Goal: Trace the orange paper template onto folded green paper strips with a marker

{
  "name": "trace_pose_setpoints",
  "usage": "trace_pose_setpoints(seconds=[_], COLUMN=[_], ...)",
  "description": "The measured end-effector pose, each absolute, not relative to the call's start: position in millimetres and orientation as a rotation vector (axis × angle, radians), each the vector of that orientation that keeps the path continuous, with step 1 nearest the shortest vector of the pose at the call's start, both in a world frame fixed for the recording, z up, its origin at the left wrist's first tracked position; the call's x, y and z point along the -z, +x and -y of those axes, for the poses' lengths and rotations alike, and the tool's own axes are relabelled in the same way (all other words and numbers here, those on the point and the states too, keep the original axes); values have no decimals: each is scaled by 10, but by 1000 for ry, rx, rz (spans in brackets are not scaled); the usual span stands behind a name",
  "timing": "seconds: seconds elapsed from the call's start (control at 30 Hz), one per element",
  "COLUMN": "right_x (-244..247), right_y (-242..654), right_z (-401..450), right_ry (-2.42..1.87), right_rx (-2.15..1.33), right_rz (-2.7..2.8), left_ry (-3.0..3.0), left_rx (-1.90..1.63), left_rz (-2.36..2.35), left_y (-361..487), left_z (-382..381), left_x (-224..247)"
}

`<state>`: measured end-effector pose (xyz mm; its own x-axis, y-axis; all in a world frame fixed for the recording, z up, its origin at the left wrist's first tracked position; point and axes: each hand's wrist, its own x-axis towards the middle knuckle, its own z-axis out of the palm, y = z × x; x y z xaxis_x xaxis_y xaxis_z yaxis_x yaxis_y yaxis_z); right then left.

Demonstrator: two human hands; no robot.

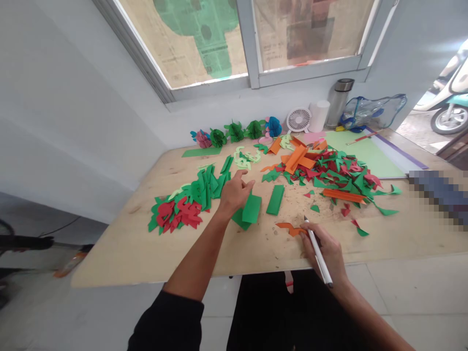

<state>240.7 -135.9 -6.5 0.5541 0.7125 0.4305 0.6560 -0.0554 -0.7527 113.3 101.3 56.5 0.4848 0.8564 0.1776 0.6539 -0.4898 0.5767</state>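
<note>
My left hand (pixel 234 194) is over the middle of the table, with its index finger and thumb stretched out and nothing seen in it. Just right of it lie folded green paper pieces (pixel 252 209), and a folded green strip (pixel 275 199) lies a bit farther right. In my right hand (pixel 329 251) is a white pen (pixel 317 253), its dark tip pointing away from me. An orange paper cutout (pixel 290 228) lies flat by that hand's fingertips, which touch or cover its right end.
Left of centre are red cutouts (pixel 179 214) and green folded pieces (pixel 206 185). Paper scraps (pixel 343 170) heap up at right, with folded orange strips (pixel 296 158). Along the wall stand honeycomb paper turtles (pixel 236 130), a small fan (pixel 299 119) and a flask (pixel 338 102).
</note>
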Motion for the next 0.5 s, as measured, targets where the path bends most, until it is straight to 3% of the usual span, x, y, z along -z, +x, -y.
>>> trace_pose_setpoints(seconds=[0.27, 0.5], right_x=[111, 117], right_y=[2396, 2394], right_z=[1366, 1369], right_ry=[-1747, -1771], right_rx=[-105, -94], right_rz=[1142, 1131], left_ry=[2559, 2751], left_rx=[-365, -206], left_rz=[-962, -691], left_y=[510, 667], left_z=[-954, -771], left_x=[-527, -439])
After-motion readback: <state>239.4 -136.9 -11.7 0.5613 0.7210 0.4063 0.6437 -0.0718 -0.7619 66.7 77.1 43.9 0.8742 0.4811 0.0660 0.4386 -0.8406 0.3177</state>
